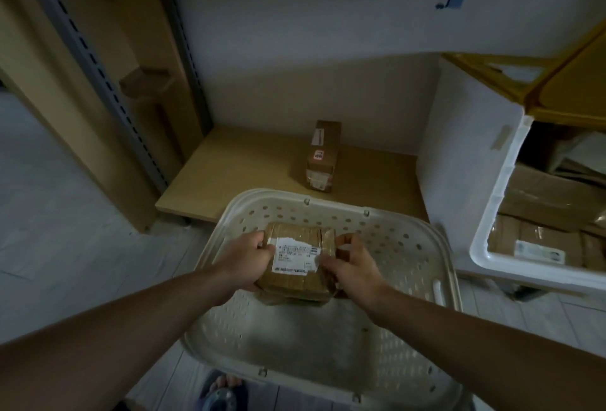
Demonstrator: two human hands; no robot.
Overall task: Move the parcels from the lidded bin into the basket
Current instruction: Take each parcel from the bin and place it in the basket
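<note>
I am holding a brown cardboard parcel between both hands, over the open white perforated basket. My left hand is gripping its left edge, fingers curled over the top and thumb beside the white shipping label. My right hand is clamping the right edge, fingers bent over the taped side. The parcel is sitting inside the basket's rim as I look down, label facing up, nearer the far wall than the near one; I cannot tell whether it is touching the bottom. To my right the white lidded bin is standing with its yellow lid raised, and more parcels are lying inside. Beyond the basket, another small box is resting on a low wooden shelf.
</note>
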